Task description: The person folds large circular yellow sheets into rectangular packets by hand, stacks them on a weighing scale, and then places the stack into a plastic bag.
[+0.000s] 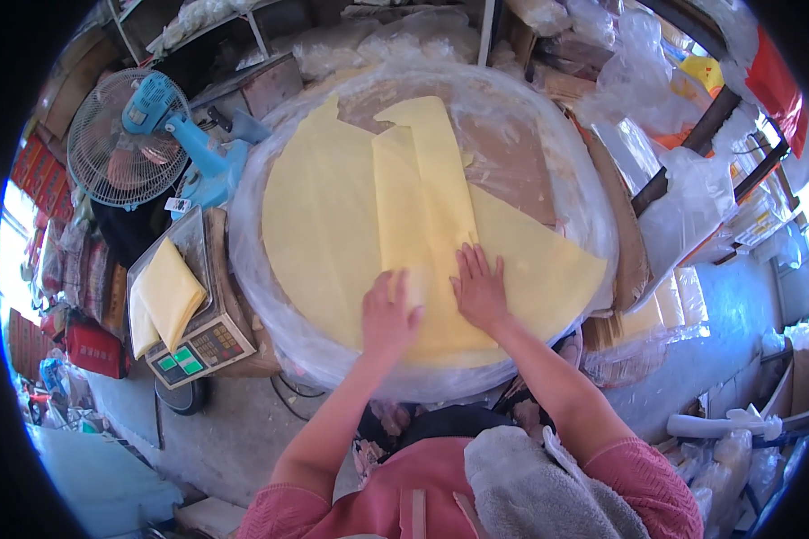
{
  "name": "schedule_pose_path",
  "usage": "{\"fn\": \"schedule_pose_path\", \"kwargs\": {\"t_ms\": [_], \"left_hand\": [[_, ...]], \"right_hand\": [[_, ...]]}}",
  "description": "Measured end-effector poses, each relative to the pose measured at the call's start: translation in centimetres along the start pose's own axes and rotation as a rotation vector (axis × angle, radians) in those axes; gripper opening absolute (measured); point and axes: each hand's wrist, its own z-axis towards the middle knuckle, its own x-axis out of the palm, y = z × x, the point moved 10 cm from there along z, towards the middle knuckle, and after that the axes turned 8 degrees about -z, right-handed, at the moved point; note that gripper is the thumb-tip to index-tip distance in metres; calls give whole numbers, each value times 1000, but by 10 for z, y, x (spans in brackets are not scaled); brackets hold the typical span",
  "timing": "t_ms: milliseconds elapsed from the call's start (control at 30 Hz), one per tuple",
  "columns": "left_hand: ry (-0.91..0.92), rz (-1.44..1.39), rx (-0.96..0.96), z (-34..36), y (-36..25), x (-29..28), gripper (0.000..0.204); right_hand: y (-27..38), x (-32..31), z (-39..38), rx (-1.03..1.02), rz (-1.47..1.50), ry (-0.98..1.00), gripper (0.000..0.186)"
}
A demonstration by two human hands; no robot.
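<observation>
A wide, thin, pale-yellow sheet (324, 216) lies over a large round plastic-covered table. Folded layers make a thicker strip (427, 198) along its middle, with an uneven far end. My right hand (480, 289) rests palm down on the folded part, fingers spread. To its left, my left hand (392, 314) is over the near part of the sheet, slightly smeared by motion; its thumb stands apart from the fingers and nothing shows in it. Whether that palm touches the sheet I cannot tell.
Clear plastic wrap (577, 171) covers the table's rim. At the left, a digital scale (211, 346) bears a folded yellow sheet (173, 292), with a blue fan (208, 162) behind it. Cardboard (616, 211) and plastic bags (683, 202) crowd the right side.
</observation>
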Motion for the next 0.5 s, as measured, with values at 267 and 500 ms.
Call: {"fn": "schedule_pose_path", "kwargs": {"t_ms": [267,500], "left_hand": [[166,112,206,8,-17,48,64],[-196,-171,-267,172,72,2,47]], "right_hand": [[-11,-4,16,-56,56,63,56],[-114,7,141,386,474,-30,33]]}}
